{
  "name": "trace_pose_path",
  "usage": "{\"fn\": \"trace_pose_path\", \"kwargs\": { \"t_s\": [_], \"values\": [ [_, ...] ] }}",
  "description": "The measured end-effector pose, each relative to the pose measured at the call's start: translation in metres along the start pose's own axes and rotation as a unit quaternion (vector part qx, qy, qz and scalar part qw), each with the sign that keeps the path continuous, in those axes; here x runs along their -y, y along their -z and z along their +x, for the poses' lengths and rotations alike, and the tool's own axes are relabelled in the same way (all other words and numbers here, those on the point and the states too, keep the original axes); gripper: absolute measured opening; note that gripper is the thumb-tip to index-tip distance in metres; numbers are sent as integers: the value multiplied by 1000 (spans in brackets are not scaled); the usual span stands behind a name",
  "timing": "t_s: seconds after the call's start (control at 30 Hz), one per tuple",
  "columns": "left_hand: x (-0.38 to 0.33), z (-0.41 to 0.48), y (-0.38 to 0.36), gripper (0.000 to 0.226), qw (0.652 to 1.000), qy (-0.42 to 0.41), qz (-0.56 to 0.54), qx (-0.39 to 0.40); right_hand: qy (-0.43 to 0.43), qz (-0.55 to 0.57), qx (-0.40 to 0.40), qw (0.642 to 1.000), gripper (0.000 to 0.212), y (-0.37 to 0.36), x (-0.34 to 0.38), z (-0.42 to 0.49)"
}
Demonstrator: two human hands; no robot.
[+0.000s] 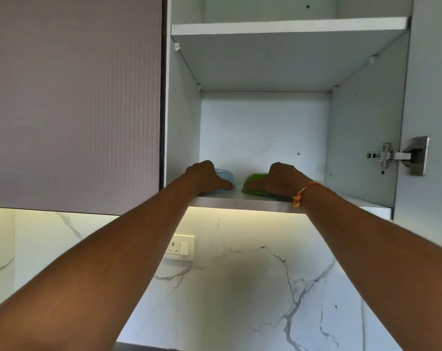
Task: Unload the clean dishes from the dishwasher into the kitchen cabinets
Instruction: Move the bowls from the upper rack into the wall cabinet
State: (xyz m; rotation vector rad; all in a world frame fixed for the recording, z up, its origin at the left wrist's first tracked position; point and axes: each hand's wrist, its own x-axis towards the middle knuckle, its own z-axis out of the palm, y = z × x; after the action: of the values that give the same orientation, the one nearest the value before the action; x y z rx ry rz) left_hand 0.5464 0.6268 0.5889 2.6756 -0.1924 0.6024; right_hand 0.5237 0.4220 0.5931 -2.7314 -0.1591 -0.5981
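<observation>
Both arms reach up into an open wall cabinet. A pale blue bowl point(226, 174) sits upside down on the cabinet's bottom shelf point(240, 201), at its left. My left hand point(207, 177) grips it from the near side, thumb along its lower rim. To its right a green bowl point(251, 182) also sits upside down on the same shelf. My right hand point(278, 178) holds it over its right side, hiding part of it. A red-orange thread band circles my right wrist.
A white upper shelf point(288, 26) spans the cabinet above, with nothing seen on it. The cabinet's door stands open at the right on a metal hinge point(397, 155). A shut ribbed door point(73, 102) fills the left. Below are a marble backsplash and a wall socket point(179, 247).
</observation>
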Motion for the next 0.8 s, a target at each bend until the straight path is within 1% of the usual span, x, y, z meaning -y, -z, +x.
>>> {"fn": "trace_pose_path", "kwargs": {
  "t_s": [0.1,0.2,0.33,0.4,0.43,0.47,0.5,0.57,0.63,0.67,0.8],
  "values": [
    [-1,10,-2,75,999,13,19,30,7,-20,36,999,54,2,0,14],
    [0,18,-5,76,999,11,42,24,17,-44,60,997,55,1,-2,28],
    [3,28,-12,81,998,8,65,-17,23,-79,81,993,57,0,-3,43],
    [4,32,-15,87,994,-3,97,-53,32,-118,76,990,66,-3,-4,49],
    [4,33,-16,88,991,-13,115,-73,35,-143,61,987,71,-4,-5,52],
    [4,35,-16,84,988,-24,124,-87,36,-162,39,985,77,-6,-5,55],
    [3,34,-15,76,987,-35,126,-93,37,-165,17,985,83,-7,-6,55],
    [3,33,-13,50,986,-60,132,-81,37,-142,-14,989,90,-7,-7,54],
    [5,33,-14,25,982,-78,160,-62,44,-136,-25,989,87,-8,-8,54],
    [6,33,-15,18,980,-82,174,-55,49,-137,-29,989,83,-9,-9,55],
    [8,37,-19,26,975,-90,199,-33,74,-158,-31,984,57,-13,-10,67]
  ]
}}
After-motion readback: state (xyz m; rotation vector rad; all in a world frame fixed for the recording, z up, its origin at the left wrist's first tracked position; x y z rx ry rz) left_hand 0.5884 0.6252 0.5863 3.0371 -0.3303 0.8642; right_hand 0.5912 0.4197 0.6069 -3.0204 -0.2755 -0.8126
